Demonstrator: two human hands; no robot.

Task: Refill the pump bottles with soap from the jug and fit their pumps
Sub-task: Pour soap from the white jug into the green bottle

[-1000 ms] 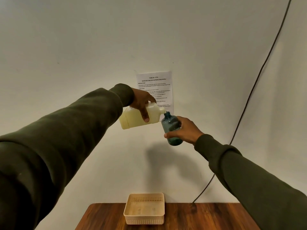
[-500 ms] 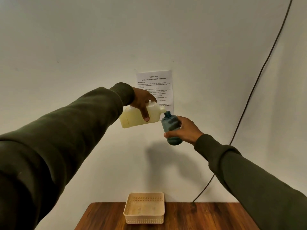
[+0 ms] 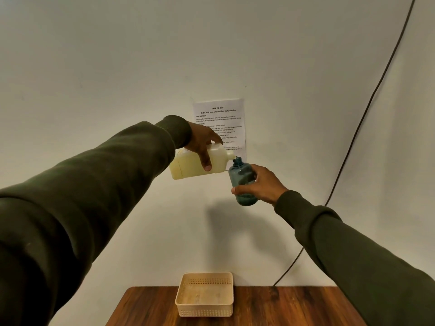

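the blue translucent pump bottle is held up in the air in front of the wall, well above the table, nearly upright with its neck leaning slightly to the left, and it has no pump on it. a dark layer of liquid sits in its bottom part. the right hand grips it from the right side, fingers wrapped round the back of the body and the thumb lying across the lower front. the mouth of the cream-coloured soap jug sits right at the bottle's open neck; whether they touch cannot be told. the jug lies tipped almost on its side, spout to the right, with pale yellow soap showing through its wall. the left hand clamps it from above, thumb pressed down the near face and the other fingers curled over the top and out of sight. both arms are stretched forward in dark olive sleeves. behind the jug a printed task sheet is stuck on the white wall, partly covered by jug and hand. a dark cable runs down the wall on the right. below, a beige perforated basket stands at the back edge of the wooden table, near the wall.
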